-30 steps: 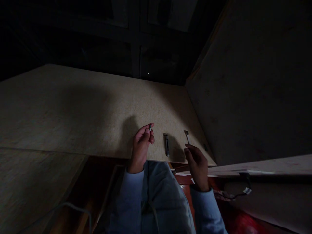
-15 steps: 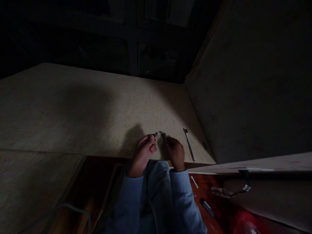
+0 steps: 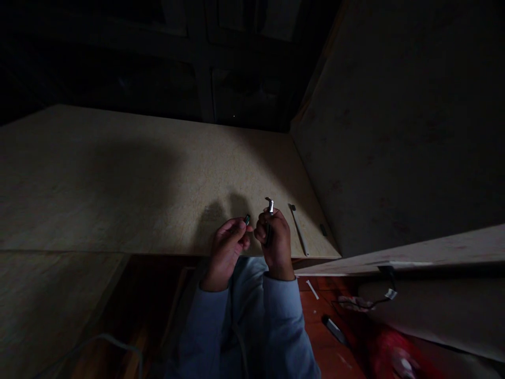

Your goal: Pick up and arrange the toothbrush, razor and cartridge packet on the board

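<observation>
**Metal tool (image 3: 270,206) lifted off tabletop (image 3: 185,158) into right hand (image 3: 278,238)**

Tabletop stretches from nine to twelve o'clock of the left hand (image 3: 228,246), its near edge passing beneath both hands. Left fingers pinch a small dark piece (image 3: 247,219), angled toward one o'clock. Just beside it, curled right fingers grip the tool, bent end showing at twelve. At three o'clock lies a toothbrush (image 3: 300,233), a wall (image 3: 394,158) beyond.
</observation>
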Available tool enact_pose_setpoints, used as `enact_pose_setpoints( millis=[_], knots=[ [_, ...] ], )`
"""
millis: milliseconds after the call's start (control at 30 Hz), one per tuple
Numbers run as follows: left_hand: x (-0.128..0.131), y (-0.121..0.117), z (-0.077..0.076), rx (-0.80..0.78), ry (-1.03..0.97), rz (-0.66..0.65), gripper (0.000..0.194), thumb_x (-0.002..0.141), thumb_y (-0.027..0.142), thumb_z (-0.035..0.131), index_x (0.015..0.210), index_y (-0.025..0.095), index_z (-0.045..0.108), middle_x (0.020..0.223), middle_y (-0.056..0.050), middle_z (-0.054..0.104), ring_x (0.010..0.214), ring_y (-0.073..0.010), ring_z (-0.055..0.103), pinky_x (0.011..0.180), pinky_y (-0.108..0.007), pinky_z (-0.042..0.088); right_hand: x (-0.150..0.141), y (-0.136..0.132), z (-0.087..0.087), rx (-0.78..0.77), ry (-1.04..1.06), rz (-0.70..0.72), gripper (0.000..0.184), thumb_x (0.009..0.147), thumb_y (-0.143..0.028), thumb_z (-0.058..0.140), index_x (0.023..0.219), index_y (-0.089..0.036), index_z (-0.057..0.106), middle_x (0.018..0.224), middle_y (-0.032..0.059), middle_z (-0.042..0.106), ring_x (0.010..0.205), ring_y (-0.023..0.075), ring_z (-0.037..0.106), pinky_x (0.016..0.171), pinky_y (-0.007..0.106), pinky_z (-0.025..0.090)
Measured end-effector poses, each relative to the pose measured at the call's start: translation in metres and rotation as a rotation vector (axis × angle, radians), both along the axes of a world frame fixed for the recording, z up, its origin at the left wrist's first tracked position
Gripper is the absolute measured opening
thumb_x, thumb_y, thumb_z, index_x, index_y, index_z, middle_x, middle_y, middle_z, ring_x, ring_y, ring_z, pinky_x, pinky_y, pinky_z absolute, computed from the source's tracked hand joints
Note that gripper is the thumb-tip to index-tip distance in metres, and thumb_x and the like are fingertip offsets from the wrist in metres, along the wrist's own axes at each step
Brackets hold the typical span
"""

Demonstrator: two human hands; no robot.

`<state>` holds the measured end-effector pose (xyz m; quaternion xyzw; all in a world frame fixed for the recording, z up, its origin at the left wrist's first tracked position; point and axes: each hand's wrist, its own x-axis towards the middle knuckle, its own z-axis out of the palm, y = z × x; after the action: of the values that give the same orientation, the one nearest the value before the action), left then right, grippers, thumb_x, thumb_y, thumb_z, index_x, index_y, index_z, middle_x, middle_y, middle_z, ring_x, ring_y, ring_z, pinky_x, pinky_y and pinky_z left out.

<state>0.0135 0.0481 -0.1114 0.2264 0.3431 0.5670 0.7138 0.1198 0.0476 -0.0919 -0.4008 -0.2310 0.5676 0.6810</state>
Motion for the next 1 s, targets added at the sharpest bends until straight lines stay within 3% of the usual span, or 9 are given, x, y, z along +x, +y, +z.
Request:
enact_pose_setpoints(
  millis=[100, 200, 433, 633, 800, 1000],
  knots=[
    [0.004, -0.006, 0.007, 0.013, 0.002, 0.019, 0.046, 0.058, 0.044, 0.094, 0.083, 0.015, 0.067, 0.069, 0.0, 0.068, 0.05, -0.006, 0.052, 0.047, -0.019, 0.039, -0.008, -0.006, 0.006, 0.004, -0.036, 0.097, 0.032, 0.072, -0.04, 0.079, 0.093, -0.021, 0.064, 0.059, -0.0087, 0.053, 0.043, 0.0059, 0.039, 0.041, 0.02, 0.03],
    [0.004, -0.011, 0.01, 0.036, 0.044, 0.004, 0.045, 0.062, 0.048, 0.091, 0.083, 0.014, 0.069, 0.06, 0.003, 0.062, 0.047, -0.0055, 0.049, 0.045, -0.018, 0.036, -0.009, -0.019, 0.005, -0.031, -0.066, 0.141, 0.036, 0.067, -0.043, 0.084, 0.091, -0.02, 0.069, 0.06, -0.0061, 0.06, 0.042, 0.0066, 0.041, 0.04, 0.021, 0.031],
    [0.007, -0.017, 0.01, 0.081, 0.215, 0.035, 0.048, 0.065, 0.055, 0.087, 0.087, 0.014, 0.073, 0.065, -0.001, 0.068, 0.049, -0.0082, 0.053, 0.047, -0.021, 0.039, 0.004, -0.029, -0.003, -0.069, -0.131, 0.034, 0.035, 0.061, -0.039, 0.088, 0.085, -0.018, 0.075, 0.057, -0.0048, 0.061, 0.043, 0.0045, 0.032, 0.04, 0.02, 0.024],
    [0.006, -0.018, 0.008, 0.113, 0.342, 0.043, 0.045, 0.063, 0.055, 0.087, 0.079, 0.015, 0.074, 0.056, 0.001, 0.063, 0.047, -0.0094, 0.054, 0.047, -0.021, 0.039, 0.004, -0.031, -0.001, -0.044, -0.188, -0.01, 0.034, 0.06, -0.042, 0.088, 0.078, -0.017, 0.074, 0.049, -0.0083, 0.048, 0.043, 0.0042, 0.029, 0.041, 0.019, 0.022],
    [-0.004, -0.018, 0.012, 0.138, 0.404, -0.018, 0.041, 0.064, 0.052, 0.086, 0.081, 0.016, 0.077, 0.059, 0.0, 0.066, 0.05, -0.0121, 0.057, 0.047, -0.023, 0.041, 0.005, -0.033, -0.006, -0.001, -0.285, -0.011, 0.03, 0.067, -0.043, 0.084, 0.08, -0.018, 0.075, 0.055, -0.0055, 0.053, 0.049, 0.0073, 0.037, 0.045, 0.022, 0.031],
    [-0.012, -0.02, 0.019, 0.165, 0.404, -0.103, 0.046, 0.07, 0.061, 0.08, 0.074, 0.016, 0.075, 0.058, -0.003, 0.066, 0.054, -0.0146, 0.061, 0.05, -0.024, 0.045, 0.005, -0.035, -0.009, 0.042, -0.472, 0.007, 0.023, 0.073, -0.04, 0.081, 0.083, -0.02, 0.076, 0.064, -0.0023, 0.064, 0.058, 0.013, 0.053, 0.056, 0.026, 0.045]
  ],
)
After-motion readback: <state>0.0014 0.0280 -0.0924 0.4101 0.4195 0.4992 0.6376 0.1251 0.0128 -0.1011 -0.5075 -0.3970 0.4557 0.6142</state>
